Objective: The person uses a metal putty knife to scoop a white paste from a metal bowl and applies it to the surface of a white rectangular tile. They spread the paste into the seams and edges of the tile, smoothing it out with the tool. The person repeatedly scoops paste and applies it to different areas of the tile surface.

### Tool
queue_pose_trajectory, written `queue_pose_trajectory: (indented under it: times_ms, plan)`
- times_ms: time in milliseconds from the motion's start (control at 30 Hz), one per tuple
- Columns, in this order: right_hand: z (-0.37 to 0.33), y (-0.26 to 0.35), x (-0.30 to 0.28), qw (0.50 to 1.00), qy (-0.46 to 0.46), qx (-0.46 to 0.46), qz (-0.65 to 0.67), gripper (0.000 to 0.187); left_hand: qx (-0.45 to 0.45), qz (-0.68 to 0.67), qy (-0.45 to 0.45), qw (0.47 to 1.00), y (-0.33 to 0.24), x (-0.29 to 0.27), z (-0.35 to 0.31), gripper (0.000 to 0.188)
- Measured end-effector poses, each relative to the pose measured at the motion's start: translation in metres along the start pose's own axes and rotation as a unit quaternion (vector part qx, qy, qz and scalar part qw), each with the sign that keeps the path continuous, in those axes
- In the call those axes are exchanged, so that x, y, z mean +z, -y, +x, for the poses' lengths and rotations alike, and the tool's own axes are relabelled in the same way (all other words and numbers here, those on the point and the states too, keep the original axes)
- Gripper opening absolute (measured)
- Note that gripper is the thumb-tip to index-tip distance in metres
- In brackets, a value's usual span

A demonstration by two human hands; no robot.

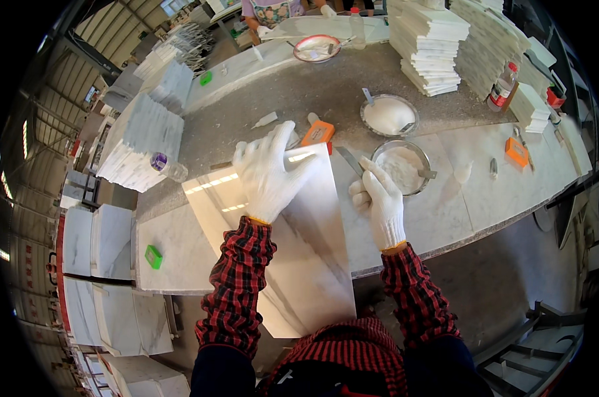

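A polished white marble-look slab (306,255) with grey veins slants from the worktable toward my body. My left hand (270,173), in a white knit glove, rests on its far end with the fingers spread and the thumb apart. My right hand (379,198), gloved alike, pinches a flat metal putty knife (348,160) just right of the slab. Beside that hand stands a metal bowl (426,184) of white paste with a flat tool in it. A second bowl (365,126) holding white powder or paste sits behind it.
Past the slab lie an orange box (318,133) and a small white tube (266,120). Tile stacks rise at left (137,142) and far right (428,46). A bottle (503,87) stands at right. Across the table, a gloved person works near a red-rimmed basin (317,48).
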State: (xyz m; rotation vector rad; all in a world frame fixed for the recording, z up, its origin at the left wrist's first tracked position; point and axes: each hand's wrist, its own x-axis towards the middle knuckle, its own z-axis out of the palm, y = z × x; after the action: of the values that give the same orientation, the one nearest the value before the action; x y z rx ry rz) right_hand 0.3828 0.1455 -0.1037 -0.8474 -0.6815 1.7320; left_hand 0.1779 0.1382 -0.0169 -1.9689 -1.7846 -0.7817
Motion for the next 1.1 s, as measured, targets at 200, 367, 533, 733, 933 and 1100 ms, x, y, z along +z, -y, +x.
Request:
queue_pose_trajectory:
  times_ms: [200, 367, 533, 733, 933, 1100]
  plan:
    - [-0.001, -0.013, 0.016, 0.907, 0.069, 0.143, 0.389, 0.041, -0.022, -0.047, -0.026, 0.998, 0.005, 0.009, -0.015, 0.035]
    - [-0.023, -0.022, 0.039, 0.871, -0.011, 0.144, 0.47, 0.046, -0.015, -0.026, -0.023, 0.999, 0.003, 0.014, -0.014, 0.031]
    - [-0.028, -0.028, 0.049, 0.898, 0.046, 0.126, 0.419, 0.052, -0.028, -0.016, 0.01, 0.999, 0.0, 0.007, -0.012, 0.031]
    - [-0.02, -0.007, 0.062, 0.903, 0.025, 0.147, 0.403, 0.059, 0.019, -0.007, -0.034, 0.999, 0.008, 0.016, -0.012, 0.032]
    - [-0.01, -0.001, 0.068, 0.915, 0.047, 0.132, 0.379, 0.061, 0.009, -0.008, -0.028, 1.0, 0.004, 0.015, -0.01, 0.033]
    - [-0.005, 0.001, 0.064, 0.915, 0.063, 0.14, 0.372, 0.062, -0.001, -0.013, -0.028, 1.0, -0.001, 0.011, -0.01, 0.033]
